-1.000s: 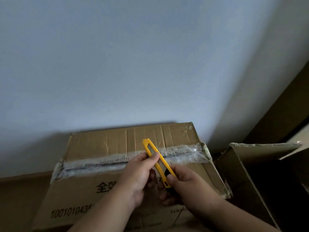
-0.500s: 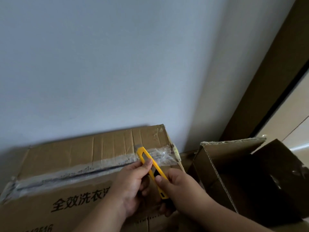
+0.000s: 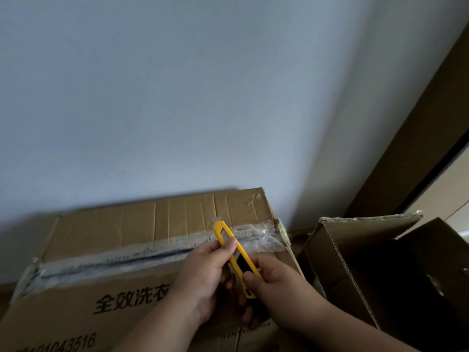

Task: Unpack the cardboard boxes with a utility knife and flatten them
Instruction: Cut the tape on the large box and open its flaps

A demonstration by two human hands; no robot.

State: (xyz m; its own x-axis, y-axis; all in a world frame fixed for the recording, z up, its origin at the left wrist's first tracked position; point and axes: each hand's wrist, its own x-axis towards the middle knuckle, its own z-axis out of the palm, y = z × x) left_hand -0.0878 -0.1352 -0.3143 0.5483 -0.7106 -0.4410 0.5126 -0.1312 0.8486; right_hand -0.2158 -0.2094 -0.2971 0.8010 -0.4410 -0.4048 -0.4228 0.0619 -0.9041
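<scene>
A sealed box (image 3: 106, 250) lies in front of me, reaching from the left edge to past the middle, its far side against the pale wall (image 3: 177, 97). A band of clear, wrinkled tape (image 3: 127, 260) runs along its top seam from the left corner to the right corner, and the tape looks uncut along the part I can see. Black characters and a row of digits are printed on the near face, partly hidden by my arms.

My left hand (image 3: 203, 275) is over the right part of the box, its fingers curled, with thumb and forefinger pinching the yellow knife (image 3: 234, 255) at about the middle of its length. The knife slants up and to the left, its tip over the tape and a short bit of pale blade showing at the end. I cannot tell whether the blade touches the tape.

My right hand (image 3: 274, 288) is just to the right of the left one, nearly touching it, closed around the lower end of the knife, with the thumb lying on the black slider on its top face. So both hands hold the one knife, above the box's right end.

Further right, apart from the sealed box, stands an open box (image 3: 355, 250) with a raised flap and a dark inside. Behind it, at the right edge, runs a brown door frame (image 3: 406, 148).
</scene>
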